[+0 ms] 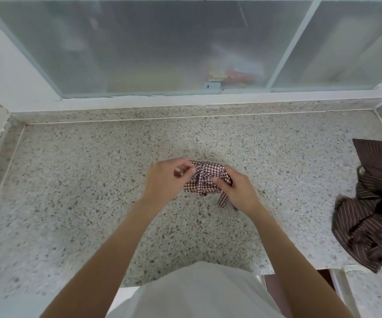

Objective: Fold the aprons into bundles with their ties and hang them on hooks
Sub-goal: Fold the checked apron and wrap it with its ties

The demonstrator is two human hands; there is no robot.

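Note:
A red-and-white checked apron [205,177] lies folded into a small tight bundle at the middle of the speckled stone counter [93,180], with its ties wrapped around it. My left hand [165,179] pinches a tie at the bundle's upper left corner. My right hand [237,189] grips the bundle's right side, thumb pressed on top. A loose tie end [222,199] hangs out below the bundle, beside my right wrist. A brown pin-striped apron [372,214] lies crumpled and unfolded at the counter's right edge.
A frosted sliding window [162,47] with a white frame runs along the back of the counter. White walls close the left and right sides. The counter's front edge is just in front of my body. No hooks are in view.

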